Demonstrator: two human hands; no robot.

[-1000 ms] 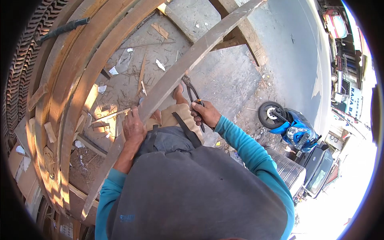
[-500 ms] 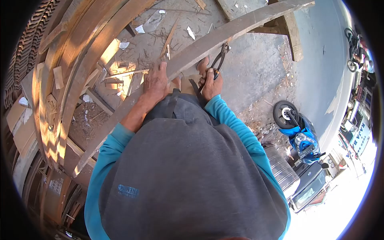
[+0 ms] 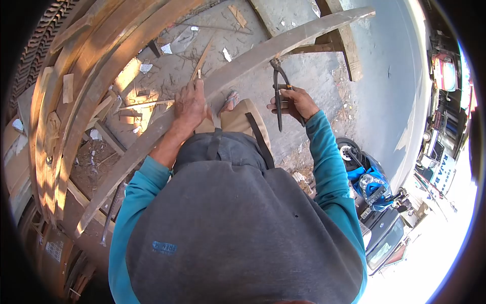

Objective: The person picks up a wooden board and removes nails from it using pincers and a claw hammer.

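A long, curved wooden plank runs diagonally in front of me, from lower left to upper right. My left hand grips it near the middle, with the fingers over the far side. In my right hand is a pair of pincers, its dark handles spread apart. The pincers' jaws sit close to the plank's near edge; whether they touch it I cannot tell. Part of the right hand's grip is hidden behind the handles.
Curved timber boards are stacked at the left. A thick wooden beam stands beneath the plank's far end. Wood scraps and paper bits litter the ground. To the right are a blue motorcycle and a dark vehicle.
My right hand has moved right, away from my body, and the pincers' handles have spread wider. My left hand remains on the plank. The camera view has shifted slightly.
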